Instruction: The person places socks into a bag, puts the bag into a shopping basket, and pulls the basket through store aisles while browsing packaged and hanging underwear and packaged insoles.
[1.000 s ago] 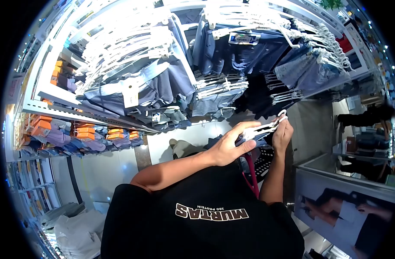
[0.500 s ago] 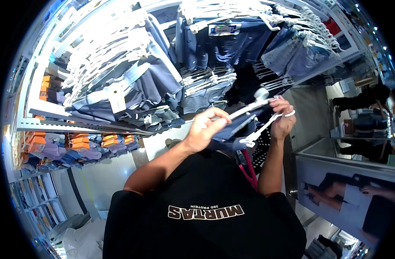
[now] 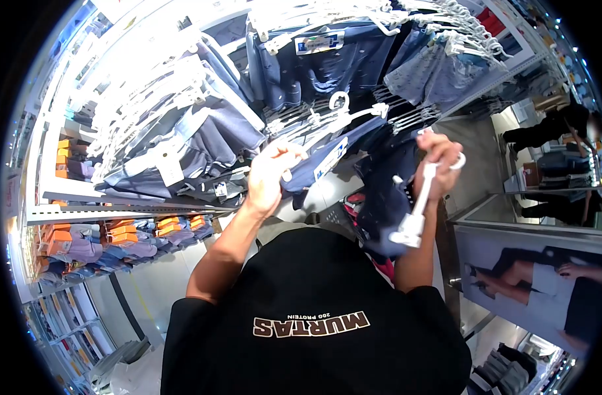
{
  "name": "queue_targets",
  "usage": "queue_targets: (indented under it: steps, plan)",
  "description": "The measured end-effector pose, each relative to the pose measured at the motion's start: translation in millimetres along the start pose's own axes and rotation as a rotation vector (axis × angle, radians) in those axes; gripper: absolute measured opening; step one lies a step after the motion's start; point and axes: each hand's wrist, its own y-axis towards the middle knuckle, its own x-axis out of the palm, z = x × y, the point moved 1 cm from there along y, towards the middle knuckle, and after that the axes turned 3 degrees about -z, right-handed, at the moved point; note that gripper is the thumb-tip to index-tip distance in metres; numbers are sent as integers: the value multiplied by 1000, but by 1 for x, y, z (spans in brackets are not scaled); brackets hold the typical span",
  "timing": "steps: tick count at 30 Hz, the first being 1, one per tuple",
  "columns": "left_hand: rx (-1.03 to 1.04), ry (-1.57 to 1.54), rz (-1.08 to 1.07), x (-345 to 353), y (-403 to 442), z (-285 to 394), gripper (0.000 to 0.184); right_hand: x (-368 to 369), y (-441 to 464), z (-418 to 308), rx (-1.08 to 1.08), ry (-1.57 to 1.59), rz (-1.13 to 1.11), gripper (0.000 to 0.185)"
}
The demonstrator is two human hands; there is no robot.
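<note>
My left hand (image 3: 269, 176) is closed around one end of a white clip hanger (image 3: 340, 121). Clipped along that hanger is a navy garment, probably shorts (image 3: 352, 139), with a white-and-blue label (image 3: 331, 159) facing up; the hook points away from me. My right hand (image 3: 439, 166) grips a second white hanger (image 3: 416, 209), tilted and blurred by motion. A dark navy garment (image 3: 383, 187) hangs beside this hand, its lower part smeared. The two hangers are apart.
Ahead, a rack bears hanging denim-blue shorts (image 3: 314, 69) and many white hangers (image 3: 149, 99). Orange-tagged clothes (image 3: 123, 234) fill a lower shelf on the left. A poster panel (image 3: 531, 283) stands on the right. Another person in black (image 3: 551, 128) appears farther right.
My hands have moved apart. The labelled garment has swung forward with my left hand, while my right hand's hanger has turned downward and its navy garment has come into fuller view.
</note>
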Motion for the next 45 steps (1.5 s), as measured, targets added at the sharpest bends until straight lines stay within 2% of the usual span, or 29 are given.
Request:
queue_targets:
  steps: [1,2,4,6,7,8,11,13,14,15,16,18,19,22,24,28,29,31,32,34,38,39,42,45]
  plan:
    - [18,53,-32,5,0,-6,16,15,2,-4,41,-121,-10,37]
    - [37,107,-64,9,-2,-13,15,31,1,-11,201,-278,-5,38]
    - [15,251,-130,28,-9,-11,16,47,0,3,109,-473,-110,36]
    - [185,162,-207,46,-11,-18,19,65,4,5,-7,-689,-201,34]
    - [146,131,-233,45,-15,-16,21,69,5,11,-26,-633,-176,37]
    - [136,143,-213,44,-15,-13,22,69,7,10,0,-680,-220,32]
    - [104,164,-168,41,-15,-2,24,74,11,29,200,-626,-90,14]
    - [141,209,-141,48,-12,9,27,82,26,30,216,-551,-76,9]
    - [187,255,-117,53,-10,17,28,87,34,29,233,-474,-50,9]
    - [149,481,-78,54,-3,23,32,90,45,31,195,-480,-58,11]
    - [233,557,-40,55,8,25,27,93,56,30,165,-495,-73,15]
    - [312,594,21,66,30,37,22,101,80,21,200,-327,-27,23]
    - [397,597,-8,69,43,41,19,101,94,20,101,-311,-57,30]
    - [430,520,-59,79,68,52,18,99,125,11,28,-329,-48,28]
    - [552,622,-27,82,79,61,18,98,141,9,107,-221,-151,24]
    - [749,706,55,66,99,62,16,97,169,15,148,-273,-382,26]
    - [643,677,98,63,96,65,16,94,174,24,120,-327,-458,28]
    - [657,705,134,56,100,64,15,98,186,38,117,-520,-527,31]
    - [674,690,137,52,102,61,15,97,188,35,193,-396,-592,31]
    - [651,657,138,45,103,55,15,101,199,14,231,-413,-766,31]
    - [670,653,172,30,107,42,16,94,199,17,198,-372,-809,37]
    - [675,648,176,26,108,39,16,89,201,12,253,-332,-851,36]
    - [611,640,134,20,109,34,18,71,192,20,212,-316,-637,28]
    - [647,645,166,17,116,33,26,64,154,8,162,-329,-332,21]
